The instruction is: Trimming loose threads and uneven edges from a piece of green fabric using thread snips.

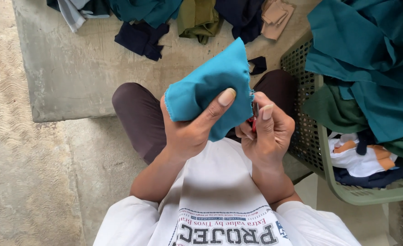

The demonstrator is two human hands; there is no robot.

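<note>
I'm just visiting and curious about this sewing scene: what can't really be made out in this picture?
- The small red-handled tool in the right hand: head view, mostly hidden by the fingers and the turquoise cloth piece; its kind is unclear.
- The green laundry basket: its contents are buried under the teal cloth and cut off by the right edge.
- The cloth pile on the floor: cut off by the top edge.
- The left hand: its palm is covered by the cloth it grips.

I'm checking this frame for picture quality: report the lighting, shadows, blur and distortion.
Head view: soft, even daylight with no glare; faint shadows under the blue cloth and on the shirt below the left hand and right hand; focus is sharp on both hands; the small red tool is mostly hidden; the wide lens bends the green basket at the edge.
</note>
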